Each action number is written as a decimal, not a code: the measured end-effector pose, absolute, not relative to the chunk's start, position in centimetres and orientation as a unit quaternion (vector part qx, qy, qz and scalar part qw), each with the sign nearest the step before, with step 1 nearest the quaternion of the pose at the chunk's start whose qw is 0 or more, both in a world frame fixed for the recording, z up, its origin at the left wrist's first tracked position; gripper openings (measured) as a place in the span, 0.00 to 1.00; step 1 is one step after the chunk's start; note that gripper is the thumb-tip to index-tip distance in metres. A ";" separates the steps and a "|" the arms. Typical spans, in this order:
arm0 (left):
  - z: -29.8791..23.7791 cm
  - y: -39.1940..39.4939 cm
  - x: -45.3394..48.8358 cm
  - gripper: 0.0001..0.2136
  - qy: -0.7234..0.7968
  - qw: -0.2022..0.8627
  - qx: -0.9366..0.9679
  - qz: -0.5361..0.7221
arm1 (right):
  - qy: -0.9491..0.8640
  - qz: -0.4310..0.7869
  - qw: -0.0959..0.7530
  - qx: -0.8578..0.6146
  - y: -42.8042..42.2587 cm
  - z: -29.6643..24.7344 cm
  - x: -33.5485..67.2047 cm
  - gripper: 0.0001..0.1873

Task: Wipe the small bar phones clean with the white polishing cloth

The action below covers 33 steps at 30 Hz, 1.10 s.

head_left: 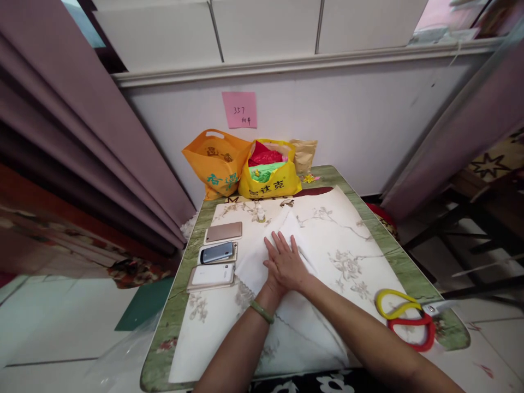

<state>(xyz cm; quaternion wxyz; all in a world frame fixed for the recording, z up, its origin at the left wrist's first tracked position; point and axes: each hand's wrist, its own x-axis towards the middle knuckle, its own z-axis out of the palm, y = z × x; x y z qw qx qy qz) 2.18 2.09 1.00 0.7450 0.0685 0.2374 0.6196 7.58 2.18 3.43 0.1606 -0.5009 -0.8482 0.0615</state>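
Both my hands rest one over the other on a folded white sheet (pixel 262 256) in the middle of the table. My right hand (pixel 286 262) lies on top, fingers stretched flat and pointing away from me. My left hand (pixel 269 279), with a green bangle (pixel 262 311) on its wrist, lies flat beneath it, and only its edge shows. The sheet lies on a larger white floral-printed sheet (pixel 347 245) that covers most of the green marble-patterned table (pixel 164 338).
Three phones (pixel 216 252) lie in a column left of my hands. A small bottle (pixel 261 214) stands behind the sheet. Scissors with yellow and red handles (pixel 405 316) lie at the right front. An orange bag (pixel 215 164), a yellow bag (pixel 270 180) and a brown bag (pixel 305 153) stand by the wall.
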 end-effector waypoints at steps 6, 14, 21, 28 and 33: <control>2.7 1.9 2.0 0.27 0.157 0.816 0.070 0.553 | -0.810 0.085 0.138 -0.563 6.1 3.4 7.8 0.33; 1.8 1.8 1.7 0.34 0.164 0.850 0.047 0.499 | -0.737 0.101 0.108 -0.660 7.9 2.3 9.4 0.35; 1.4 1.7 1.1 0.33 0.173 0.862 0.046 0.475 | -0.711 0.122 0.229 -0.654 6.8 2.1 11.5 0.32; 1.1 2.0 0.9 0.30 0.195 0.848 0.005 0.494 | -0.730 0.094 0.342 -0.585 2.2 4.1 16.0 0.24; 1.0 2.2 0.9 0.29 0.209 0.841 -0.007 0.499 | -0.794 0.054 0.246 -0.554 -0.2 2.9 16.8 0.19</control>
